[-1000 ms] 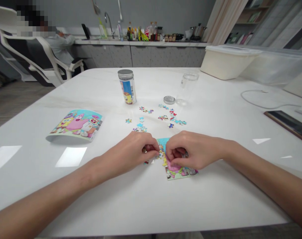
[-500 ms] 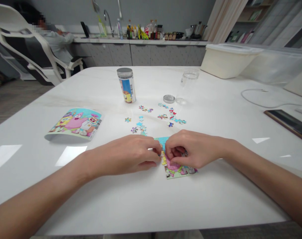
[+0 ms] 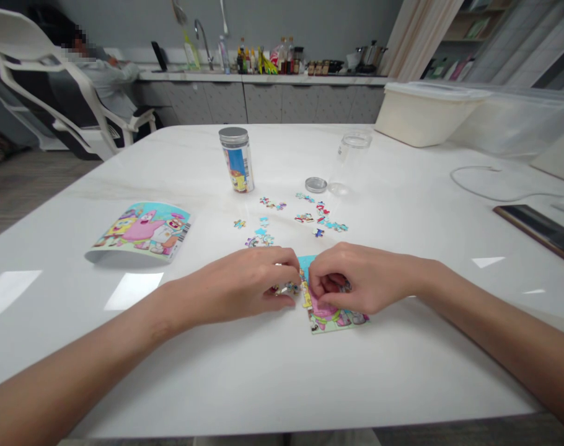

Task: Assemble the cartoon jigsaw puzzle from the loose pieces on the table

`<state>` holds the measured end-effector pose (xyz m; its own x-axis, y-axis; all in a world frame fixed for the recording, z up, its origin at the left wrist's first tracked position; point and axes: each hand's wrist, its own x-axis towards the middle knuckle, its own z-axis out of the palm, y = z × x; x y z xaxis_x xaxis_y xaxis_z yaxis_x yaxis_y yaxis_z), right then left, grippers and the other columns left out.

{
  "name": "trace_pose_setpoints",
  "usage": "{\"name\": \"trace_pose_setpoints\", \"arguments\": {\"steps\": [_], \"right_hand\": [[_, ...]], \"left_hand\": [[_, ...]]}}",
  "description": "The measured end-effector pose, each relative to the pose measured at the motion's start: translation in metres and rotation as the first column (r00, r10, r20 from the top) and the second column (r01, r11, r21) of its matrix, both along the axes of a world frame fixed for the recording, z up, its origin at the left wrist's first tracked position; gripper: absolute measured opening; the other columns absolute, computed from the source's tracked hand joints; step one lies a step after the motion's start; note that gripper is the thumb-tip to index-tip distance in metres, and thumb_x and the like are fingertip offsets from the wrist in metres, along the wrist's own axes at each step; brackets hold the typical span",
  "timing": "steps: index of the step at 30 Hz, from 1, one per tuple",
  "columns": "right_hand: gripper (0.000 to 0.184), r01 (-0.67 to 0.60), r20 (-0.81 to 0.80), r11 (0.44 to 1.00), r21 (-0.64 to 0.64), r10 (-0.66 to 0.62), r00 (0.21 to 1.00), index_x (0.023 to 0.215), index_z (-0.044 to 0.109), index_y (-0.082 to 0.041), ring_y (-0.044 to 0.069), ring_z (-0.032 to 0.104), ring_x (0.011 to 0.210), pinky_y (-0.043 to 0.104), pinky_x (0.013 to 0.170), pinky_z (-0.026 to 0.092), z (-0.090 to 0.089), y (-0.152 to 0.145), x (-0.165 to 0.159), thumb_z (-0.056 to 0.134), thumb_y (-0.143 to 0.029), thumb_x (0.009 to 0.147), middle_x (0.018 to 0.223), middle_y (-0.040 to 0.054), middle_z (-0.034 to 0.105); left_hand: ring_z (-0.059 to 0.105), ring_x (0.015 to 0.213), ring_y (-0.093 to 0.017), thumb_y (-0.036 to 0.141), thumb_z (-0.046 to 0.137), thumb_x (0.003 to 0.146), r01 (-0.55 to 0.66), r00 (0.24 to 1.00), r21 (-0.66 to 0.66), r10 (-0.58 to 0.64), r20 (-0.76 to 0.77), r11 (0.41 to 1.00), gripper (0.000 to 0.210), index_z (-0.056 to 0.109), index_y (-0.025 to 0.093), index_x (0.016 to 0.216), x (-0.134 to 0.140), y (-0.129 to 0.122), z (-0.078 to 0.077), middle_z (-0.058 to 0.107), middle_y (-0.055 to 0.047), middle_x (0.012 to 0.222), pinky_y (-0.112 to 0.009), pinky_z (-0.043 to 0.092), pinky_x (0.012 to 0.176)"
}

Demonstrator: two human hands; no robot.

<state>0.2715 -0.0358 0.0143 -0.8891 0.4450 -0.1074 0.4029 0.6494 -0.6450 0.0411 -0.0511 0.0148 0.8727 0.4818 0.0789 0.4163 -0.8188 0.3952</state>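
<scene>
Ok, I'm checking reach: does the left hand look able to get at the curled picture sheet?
Probably yes: nothing visible stands between the left hand and the picture sheet lying to its left.

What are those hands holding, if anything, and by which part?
I can't tell: the right hand covers part of the puzzle; small pieces show by the left hand.

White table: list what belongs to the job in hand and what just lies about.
Job:
partly joined cartoon jigsaw at the right hand
loose multicoloured pieces
curled blue-pink picture sheet, probably
clear jar, round silver lid, probably

Lying about, seemingly:
blue-labelled, silver-lidded jar
dark flat rectangular device
thin white cable
cream lidded box, translucent box
</scene>
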Motion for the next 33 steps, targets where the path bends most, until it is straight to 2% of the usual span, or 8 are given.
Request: {"name": "trace_pose_setpoints", "arguments": {"steps": [2,5,12,17,27,33], "right_hand": [[0.006,-0.001,0.004,1.000,0.000,0.001,1.000,0.074,0.060,-0.017,0.009,0.050,0.055,0.022,0.055,0.038,0.000,0.000,0.000,0.056,-0.014,0.077,0.064,-0.0026,0.059],[0.006,-0.003,0.005,1.000,0.001,0.003,1.000,0.074,0.060,-0.017,0.009,0.050,0.055,0.022,0.055,0.038,-0.001,0.000,0.000,0.056,-0.014,0.077,0.064,-0.0024,0.059],[0.006,-0.004,0.011,1.000,0.010,0.004,1.000,0.074,0.059,-0.017,0.008,0.049,0.055,0.021,0.055,0.039,0.000,0.000,0.000,0.057,-0.013,0.077,0.064,-0.0031,0.059],[0.005,-0.006,0.011,1.000,0.017,0.006,1.000,0.073,0.059,-0.017,0.007,0.049,0.055,0.020,0.055,0.039,-0.001,0.000,0.001,0.058,-0.013,0.078,0.064,-0.0038,0.059],[0.005,-0.006,0.018,1.000,0.005,0.006,1.000,0.074,0.058,-0.016,0.007,0.050,0.055,0.019,0.054,0.038,-0.001,0.000,0.000,0.057,-0.013,0.078,0.064,-0.0038,0.059],[0.005,0.002,0.018,1.000,0.016,-0.003,1.000,0.073,0.058,-0.016,0.007,0.049,0.054,0.019,0.054,0.038,-0.002,0.000,0.000,0.058,-0.014,0.077,0.064,-0.0034,0.059]], "left_hand": [[0.059,0.081,-0.016,0.017,0.059,0.085,-0.061,0.998,-0.017,0.061,0.007,0.998,0.014,0.065,0.020,0.098,0.001,-0.001,-0.001,0.064,-0.004,0.093,-0.025,0.041,0.071],[0.057,0.078,-0.015,0.014,0.057,0.085,-0.082,0.997,-0.042,0.082,-0.002,0.996,0.014,0.065,0.020,0.096,0.004,-0.003,-0.001,0.063,-0.002,0.083,-0.025,0.040,0.069],[0.055,0.070,-0.014,0.018,0.058,0.080,-0.185,0.983,-0.096,0.186,0.005,0.978,0.009,0.061,0.019,0.089,0.007,-0.005,-0.004,0.061,0.001,0.078,-0.025,0.039,0.065],[0.055,0.066,-0.012,0.017,0.059,0.076,-0.235,0.970,-0.157,0.242,0.025,0.959,0.013,0.056,0.020,0.088,0.008,-0.008,-0.006,0.062,0.004,0.075,-0.025,0.039,0.065],[0.052,0.061,-0.010,0.019,0.061,0.074,-0.261,0.960,-0.214,0.276,0.044,0.941,0.014,0.053,0.020,0.086,0.008,-0.009,-0.008,0.059,0.005,0.072,-0.024,0.038,0.061],[0.048,0.055,-0.007,0.015,0.061,0.073,-0.255,0.948,-0.266,0.295,0.122,0.929,0.017,0.050,0.020,0.084,0.012,-0.010,-0.011,0.056,0.006,0.072,-0.022,0.038,0.055]]}}
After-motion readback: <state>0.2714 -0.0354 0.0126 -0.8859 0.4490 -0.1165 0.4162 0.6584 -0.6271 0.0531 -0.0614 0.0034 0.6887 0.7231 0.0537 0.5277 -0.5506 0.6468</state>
